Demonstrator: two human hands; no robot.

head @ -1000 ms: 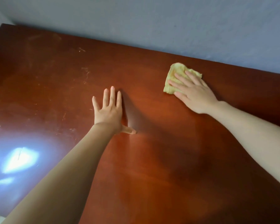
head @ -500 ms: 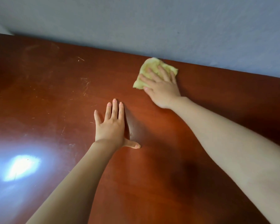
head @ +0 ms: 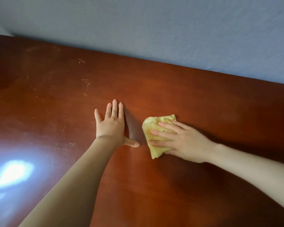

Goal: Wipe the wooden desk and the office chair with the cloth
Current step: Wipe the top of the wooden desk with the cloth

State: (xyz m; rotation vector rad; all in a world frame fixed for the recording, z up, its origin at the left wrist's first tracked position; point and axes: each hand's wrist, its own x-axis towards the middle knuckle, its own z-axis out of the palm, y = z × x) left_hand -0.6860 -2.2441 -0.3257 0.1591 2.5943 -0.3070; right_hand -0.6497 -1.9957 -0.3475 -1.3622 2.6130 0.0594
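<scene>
Our right hand lies flat on the yellow cloth, fingers straight and a little spread, pressing it onto the wooden desk rather than gripping it. Whether the thumb tucks under the cloth's near edge we cannot tell. The cloth is bunched into a rough wedge in the middle of the desktop. It sticks out from under the fingertips to the left, and its long axis runs from us toward the wall.

Our left hand rests palm down on bare wood just beside it, fingers straight and pointing at the wall, holding nothing. Its thumb juts right, near the cloth's lower left edge but apart from it.

The next stroke turns on that narrow gap. The cloth leads toward the left hand, so a sweep further left would likely run into the thumb unless the bracing hand lifts or shifts. The pale scratches and the window glare lie beyond it on the left side, which the right hand reaches only by crossing over.

We judge the desk wipe to be under way. The office chair is out of view, and no container shows.
</scene>
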